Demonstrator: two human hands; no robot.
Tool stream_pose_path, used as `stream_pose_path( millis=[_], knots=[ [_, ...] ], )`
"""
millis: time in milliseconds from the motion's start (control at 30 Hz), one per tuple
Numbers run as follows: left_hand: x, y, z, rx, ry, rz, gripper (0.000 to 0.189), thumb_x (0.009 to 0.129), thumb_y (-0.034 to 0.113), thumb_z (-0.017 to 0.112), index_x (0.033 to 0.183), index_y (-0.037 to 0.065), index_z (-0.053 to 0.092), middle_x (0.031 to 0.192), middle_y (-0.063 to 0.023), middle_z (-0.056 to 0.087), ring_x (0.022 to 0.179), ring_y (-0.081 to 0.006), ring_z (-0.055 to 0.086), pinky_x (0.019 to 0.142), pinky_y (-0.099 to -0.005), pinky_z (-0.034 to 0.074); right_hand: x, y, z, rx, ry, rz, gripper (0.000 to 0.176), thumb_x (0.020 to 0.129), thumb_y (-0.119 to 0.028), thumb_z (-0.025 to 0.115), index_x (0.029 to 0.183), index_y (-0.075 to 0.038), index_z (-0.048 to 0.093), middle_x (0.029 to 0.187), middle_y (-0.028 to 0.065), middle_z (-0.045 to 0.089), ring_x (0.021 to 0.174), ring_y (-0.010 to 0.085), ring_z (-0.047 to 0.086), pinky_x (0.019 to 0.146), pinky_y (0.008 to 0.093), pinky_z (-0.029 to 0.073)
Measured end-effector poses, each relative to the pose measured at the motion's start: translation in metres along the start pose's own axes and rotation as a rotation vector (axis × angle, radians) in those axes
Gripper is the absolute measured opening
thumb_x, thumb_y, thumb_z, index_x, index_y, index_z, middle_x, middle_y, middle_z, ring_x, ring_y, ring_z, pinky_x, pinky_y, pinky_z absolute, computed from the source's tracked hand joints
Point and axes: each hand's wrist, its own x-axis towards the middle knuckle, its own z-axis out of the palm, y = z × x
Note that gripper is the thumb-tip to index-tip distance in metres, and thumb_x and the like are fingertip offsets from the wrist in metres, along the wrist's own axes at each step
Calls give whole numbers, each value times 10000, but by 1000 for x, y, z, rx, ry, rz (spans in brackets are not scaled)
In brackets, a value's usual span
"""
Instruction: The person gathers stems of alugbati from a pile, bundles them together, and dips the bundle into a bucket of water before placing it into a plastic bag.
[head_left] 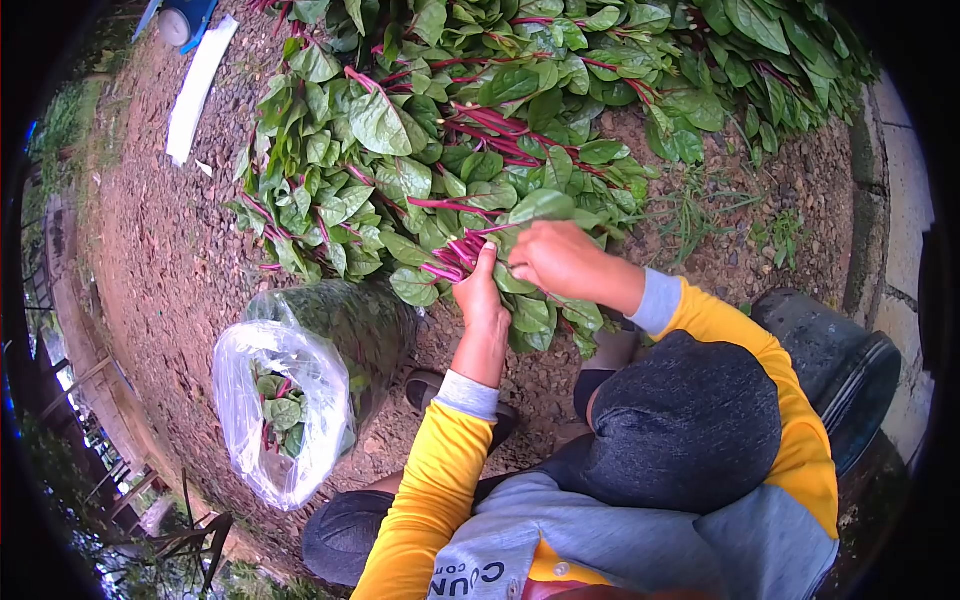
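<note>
My left hand (482,292) is closed around a bunch of red-stemmed Malabar spinach (463,256), thumb lying along the cut stems. Close beside it on the right, my right hand (562,262) has its fingers curled in at the leaves of the same bunch, slightly blurred; what they pinch is hidden. Just beyond both hands spreads a large heap of the same spinach (390,125), glossy green leaves on purple-red stems. Left of my left forearm lies a clear plastic bag (345,330), its wide mouth facing me and leafy stems inside.
A black bucket (835,365) stands at the right beside my knee, near a concrete edge (905,200). A white strip (200,90) and a blue object (197,22) lie at upper left. Pebbly brown soil (160,270) surrounds the heap, with grass tufts (695,215) to its right.
</note>
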Motion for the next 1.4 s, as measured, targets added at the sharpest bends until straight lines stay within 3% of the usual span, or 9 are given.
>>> stream_pose_path(
  millis=[167,400,533,567,733,867,967,1100,1400],
  knots=[
    [-11,4,12,52,-11,58,385,802,27,674,1161,19,538,1062,-62,610,901,-159,590,795,-299,486,58,3,-50,58,311,31,174,737,-223,695,811,-70,661,784,86,630,813,286,584,723,404,468],
    [-15,4,16,99,-17,80,350,796,25,682,1120,12,551,1024,-57,611,846,-155,596,768,-292,492,95,19,6,-88,37,-7,285,714,-292,730,918,-96,695,827,87,656,919,300,578,799,404,469],
    [-17,4,16,101,-13,75,340,793,42,692,1106,11,562,1020,-55,612,840,-151,596,762,-289,491,97,34,0,149,30,38,218,716,-285,730,799,-97,658,724,90,644,736,287,622,685,417,478],
    [-17,4,15,105,-7,83,338,793,44,692,1105,11,565,1023,-55,613,842,-152,596,765,-294,491,95,40,-7,275,74,85,200,717,-262,728,746,-93,625,660,89,626,630,272,618,607,412,468],
    [-11,1,14,66,-12,77,333,796,54,691,1106,14,576,1034,-56,616,858,-163,598,787,-315,490,59,25,-95,373,533,97,157,751,-154,693,771,-53,575,646,83,619,555,224,605,527,319,476],
    [-10,1,12,60,-5,47,345,793,54,691,1117,19,578,1034,-55,618,880,-173,598,806,-317,484,26,6,-152,-254,794,58,139,721,-115,657,763,-76,531,677,84,567,644,272,579,567,388,458],
    [-11,2,15,58,0,42,351,795,53,690,1125,21,576,1034,-54,619,885,-174,599,809,-323,484,20,-9,-135,-252,637,24,142,717,-73,658,738,-46,519,686,104,540,611,277,565,544,366,459],
    [-11,1,14,50,-9,62,339,803,43,680,1124,22,572,1031,-52,619,886,-164,599,796,-311,486,20,-8,-41,-152,302,38,179,719,-126,670,771,-58,513,698,118,532,645,324,573,577,416,470],
    [-11,-2,9,-18,-44,52,314,824,51,669,1119,29,561,1029,-48,614,859,-149,593,771,-289,486,13,23,16,175,206,23,174,730,-147,689,818,-31,594,749,132,584,695,340,589,618,434,473]
  ],
)
